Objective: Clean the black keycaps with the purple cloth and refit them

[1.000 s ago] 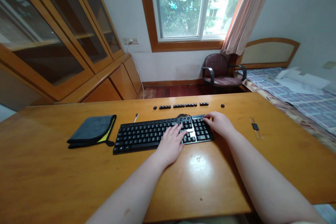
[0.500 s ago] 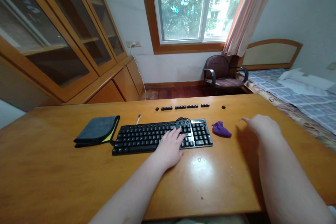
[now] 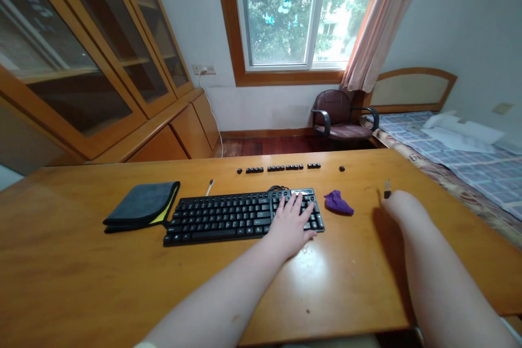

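A black keyboard point(image 3: 228, 219) lies on the wooden desk. My left hand point(image 3: 289, 221) rests with fingers spread over its number pad at the right end, covering many of the keys there. Just right of the keyboard is a crumpled purple cloth point(image 3: 339, 204). Further right, my right hand point(image 3: 403, 207) is held low over the desk, its fingers mostly hidden behind the back of the hand. Beyond it pokes a small tool point(image 3: 387, 191) with a dark part and a thin pale tip; its exact kind does not show.
Several loose black keycaps point(image 3: 275, 168) stand in a row along the far side of the desk. A small white brush point(image 3: 210, 187) lies behind the keyboard, and a folded grey cloth point(image 3: 141, 204) at its left. A chair point(image 3: 336, 114) and a bed point(image 3: 440, 130) stand past the desk.
My left hand has slid right along the keyboard, from the main keys onto the number pad. A small tool now shows at my right hand, where none was visible before.
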The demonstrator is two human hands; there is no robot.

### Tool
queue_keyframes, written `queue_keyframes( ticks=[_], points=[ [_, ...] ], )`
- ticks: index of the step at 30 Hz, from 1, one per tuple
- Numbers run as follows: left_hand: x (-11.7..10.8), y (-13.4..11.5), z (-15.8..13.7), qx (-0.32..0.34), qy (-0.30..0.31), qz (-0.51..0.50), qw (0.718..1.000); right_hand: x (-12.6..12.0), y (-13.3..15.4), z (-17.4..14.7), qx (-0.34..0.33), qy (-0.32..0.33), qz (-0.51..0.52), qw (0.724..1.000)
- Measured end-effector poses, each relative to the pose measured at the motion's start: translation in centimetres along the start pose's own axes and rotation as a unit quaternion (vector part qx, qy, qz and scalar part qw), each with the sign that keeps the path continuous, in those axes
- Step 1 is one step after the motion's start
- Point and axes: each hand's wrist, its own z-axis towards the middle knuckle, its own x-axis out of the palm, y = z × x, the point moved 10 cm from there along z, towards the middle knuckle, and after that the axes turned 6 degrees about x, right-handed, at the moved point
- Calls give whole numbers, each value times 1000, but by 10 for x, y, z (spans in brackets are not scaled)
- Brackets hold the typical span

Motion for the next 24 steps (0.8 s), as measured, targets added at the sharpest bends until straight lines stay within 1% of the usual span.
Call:
queue_keyframes(
  ticks=[1, 2, 3, 4, 5, 6, 7, 8, 9, 10, 11, 13, 15, 16, 19, 21, 22, 24],
  points=[
    [3, 0, -1, 3, 1, -3, 1000, -5, 8, -8, 3, 15, 31, 999],
    [4, -1, -2, 5, 0, -7, 1000, -12, 25, -18, -25, 28, 96, 995],
    [5, -1, -3, 7, -3, -11, 1000, -19, 46, -30, -62, 49, 186, 979],
    [5, -2, -3, 8, -6, -15, 1000, -23, 71, -44, -105, 93, 281, 949],
    [5, -2, -3, 6, -8, -21, 1000, -24, 97, -60, -145, 154, 374, 903],
    [5, -2, -2, 5, -9, -26, 1000, -23, 121, -76, -171, 213, 448, 851],
    [5, -2, -2, 3, -9, -29, 1000, -19, 140, -89, -179, 267, 496, 806],
    [6, -1, -2, 0, -9, -31, 999, -11, 156, -101, -176, 314, 526, 770],
    [5, -1, -1, -3, -9, -31, 999, -2, 168, -109, -172, 347, 553, 738],
    [5, -1, -1, -3, -10, -31, 999, 4, 177, -115, -172, 361, 581, 709],
    [5, -1, -1, -2, -11, -29, 1000, 11, 181, -116, -172, 358, 605, 690],
    [5, -2, -1, 0, -14, -24, 1000, 24, 182, -116, -164, 342, 628, 679],
    [5, -2, -2, 1, -15, -16, 1000, 33, 181, -116, -163, 348, 635, 670],
    [5, -2, -2, 0, -15, -12, 1000, 35, 180, -116, -164, 357, 643, 658],
    [7, -2, -2, -2, -14, -5, 1000, 25, 176, -112, -175, 355, 688, 608],
    [7, -2, -2, -2, -18, -11, 1000, 14, 174, -108, -192, 333, 713, 586],
    [6, -2, -2, -3, -22, -19, 1000, 11, 173, -106, -200, 324, 718, 583],
    [1, 0, -2, -12, -34, -50, 998, 12, 172, -106, -202, 313, 715, 591]
  ],
)
